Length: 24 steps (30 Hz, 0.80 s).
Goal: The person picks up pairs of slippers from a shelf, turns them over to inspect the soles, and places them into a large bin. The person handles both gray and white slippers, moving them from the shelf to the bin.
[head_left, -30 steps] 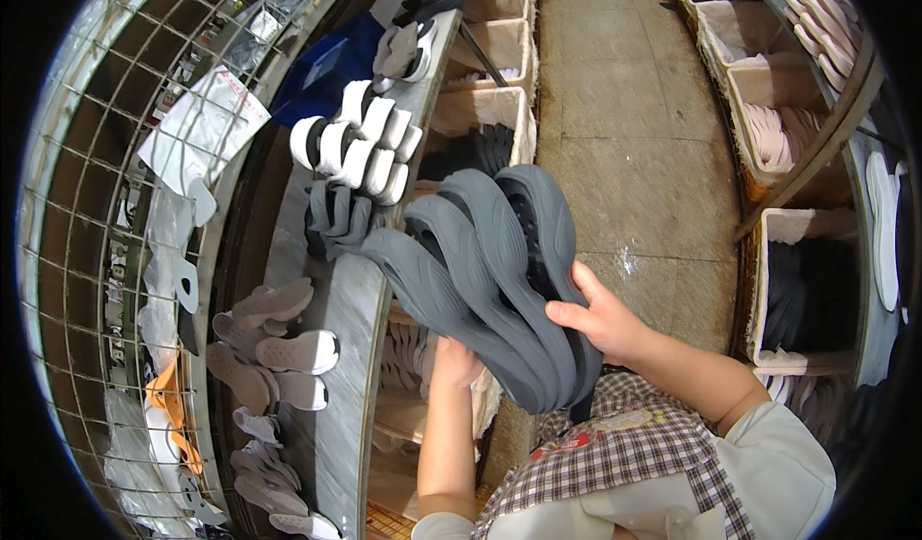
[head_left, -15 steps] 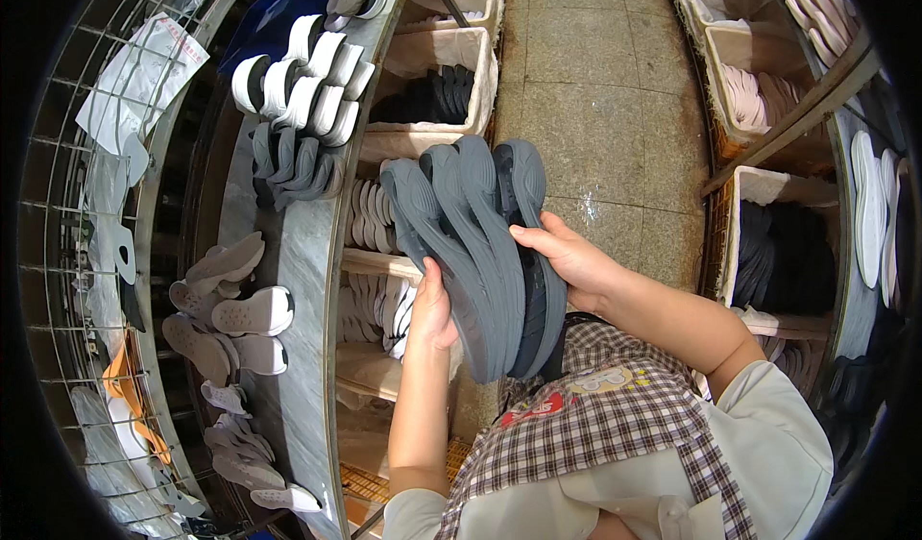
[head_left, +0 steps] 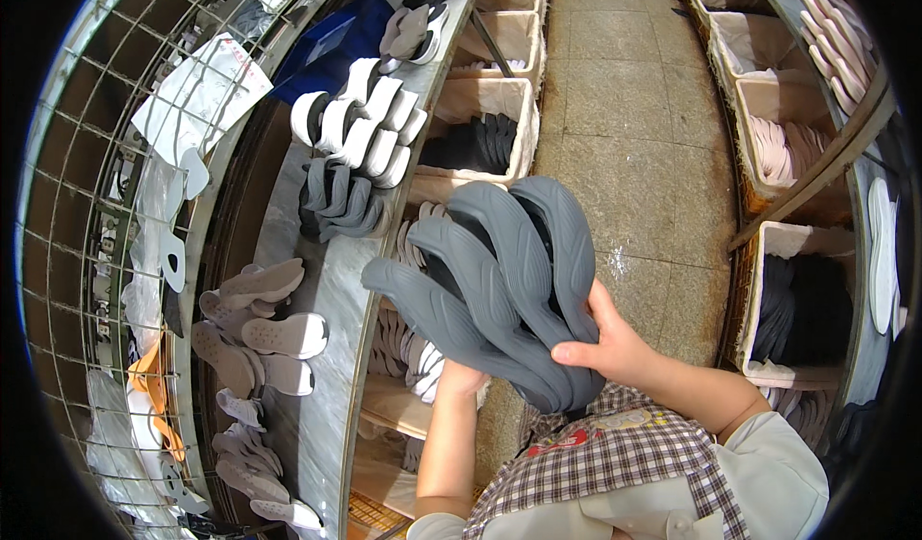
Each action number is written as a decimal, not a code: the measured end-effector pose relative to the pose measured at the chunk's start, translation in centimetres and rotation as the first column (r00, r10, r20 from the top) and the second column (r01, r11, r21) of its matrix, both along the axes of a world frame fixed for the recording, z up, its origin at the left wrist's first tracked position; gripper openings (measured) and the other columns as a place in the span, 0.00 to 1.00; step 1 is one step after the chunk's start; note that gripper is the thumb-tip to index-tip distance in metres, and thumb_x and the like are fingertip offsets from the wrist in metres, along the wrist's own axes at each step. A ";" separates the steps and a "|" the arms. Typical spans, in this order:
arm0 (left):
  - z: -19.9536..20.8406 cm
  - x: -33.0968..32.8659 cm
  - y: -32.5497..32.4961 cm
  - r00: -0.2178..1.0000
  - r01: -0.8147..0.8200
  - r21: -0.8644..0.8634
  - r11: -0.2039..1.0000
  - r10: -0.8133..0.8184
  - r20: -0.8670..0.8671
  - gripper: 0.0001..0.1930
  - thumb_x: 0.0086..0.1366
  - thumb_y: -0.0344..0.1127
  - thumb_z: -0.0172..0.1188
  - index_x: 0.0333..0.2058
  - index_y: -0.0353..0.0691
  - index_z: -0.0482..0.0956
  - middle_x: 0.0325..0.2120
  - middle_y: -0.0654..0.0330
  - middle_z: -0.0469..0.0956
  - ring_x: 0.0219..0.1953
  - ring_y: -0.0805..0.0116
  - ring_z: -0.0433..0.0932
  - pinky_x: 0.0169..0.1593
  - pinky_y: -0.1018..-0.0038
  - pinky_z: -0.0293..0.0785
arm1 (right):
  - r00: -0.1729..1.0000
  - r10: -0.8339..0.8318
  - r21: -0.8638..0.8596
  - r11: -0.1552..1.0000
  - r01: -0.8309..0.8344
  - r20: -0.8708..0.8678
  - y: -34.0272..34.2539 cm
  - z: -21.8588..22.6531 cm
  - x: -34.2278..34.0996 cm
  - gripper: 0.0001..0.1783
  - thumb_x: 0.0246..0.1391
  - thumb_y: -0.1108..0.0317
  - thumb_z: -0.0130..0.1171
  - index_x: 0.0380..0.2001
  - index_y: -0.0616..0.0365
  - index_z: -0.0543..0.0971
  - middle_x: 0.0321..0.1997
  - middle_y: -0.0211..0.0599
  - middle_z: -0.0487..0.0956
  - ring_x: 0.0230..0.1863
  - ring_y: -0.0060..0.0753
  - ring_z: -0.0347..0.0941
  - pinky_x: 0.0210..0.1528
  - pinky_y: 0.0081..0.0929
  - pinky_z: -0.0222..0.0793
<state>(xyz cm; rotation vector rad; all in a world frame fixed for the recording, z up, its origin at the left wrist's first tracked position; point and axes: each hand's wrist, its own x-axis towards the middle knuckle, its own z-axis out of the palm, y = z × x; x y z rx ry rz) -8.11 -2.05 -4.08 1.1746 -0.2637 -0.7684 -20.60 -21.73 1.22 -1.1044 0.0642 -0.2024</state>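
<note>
Both hands hold a fanned stack of grey shoe soles [head_left: 499, 290] over the aisle.

The right hand [head_left: 615, 348] clamps the stack's lower end, thumb across the front. The left hand [head_left: 459, 379] supports it from beneath, its fingers hidden, so their grip cannot be told. White soles [head_left: 360, 122] sit on the shelf [head_left: 331, 300] to the left.

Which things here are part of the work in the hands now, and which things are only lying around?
In hand:
- fanned stack of grey soles
- right hand gripping it
- left hand under it

Lying about:
- white soles on the bench
- dark grey soles
- beige soles
- bin of black soles
</note>
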 end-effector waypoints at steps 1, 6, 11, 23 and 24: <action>-0.1 0.0 0.1 1.000 0.010 -0.011 1.000 -0.010 0.001 0.25 0.66 0.37 0.52 0.59 0.35 0.61 0.57 0.50 0.65 0.56 0.54 0.68 0.57 0.59 0.68 | 1.000 -0.005 -0.012 1.000 0.006 0.022 0.0 0.0 -0.1 0.52 0.48 0.61 0.67 0.65 0.65 0.43 0.65 0.48 0.54 0.67 0.41 0.49 0.67 0.39 0.43; -0.8 0.4 0.6 0.996 0.071 -0.037 0.997 -0.069 0.059 0.25 0.66 0.38 0.52 0.60 0.40 0.62 0.59 0.55 0.64 0.58 0.57 0.65 0.60 0.59 0.64 | 0.999 0.014 -0.012 1.000 -0.014 0.029 -0.1 0.2 -0.7 0.53 0.47 0.62 0.67 0.65 0.64 0.42 0.66 0.46 0.53 0.68 0.39 0.47 0.68 0.38 0.42; -0.5 0.7 0.4 0.987 0.084 -0.059 0.995 -0.076 0.138 0.25 0.67 0.39 0.50 0.61 0.41 0.61 0.59 0.56 0.65 0.58 0.58 0.65 0.60 0.59 0.63 | 0.999 0.008 -0.024 1.000 -0.007 0.042 -0.3 0.3 -0.7 0.53 0.47 0.65 0.67 0.66 0.63 0.42 0.67 0.45 0.51 0.68 0.38 0.46 0.68 0.36 0.40; 0.8 0.7 -0.6 0.987 -0.103 -0.054 0.993 0.096 -0.127 0.29 0.59 0.30 0.60 0.59 0.37 0.63 0.56 0.57 0.67 0.55 0.63 0.67 0.58 0.64 0.64 | 1.000 0.015 0.014 1.000 -0.015 0.022 -0.3 0.1 -0.5 0.51 0.47 0.68 0.67 0.65 0.63 0.44 0.66 0.43 0.53 0.67 0.36 0.47 0.68 0.35 0.40; 0.9 0.8 -0.7 0.977 -0.129 -0.067 0.989 0.115 -0.177 0.29 0.59 0.30 0.60 0.59 0.37 0.63 0.56 0.57 0.67 0.55 0.63 0.67 0.58 0.65 0.64 | 1.000 0.012 -0.032 0.999 -0.012 0.021 -0.4 0.1 -0.6 0.51 0.47 0.67 0.67 0.65 0.63 0.45 0.66 0.44 0.54 0.67 0.37 0.47 0.68 0.35 0.40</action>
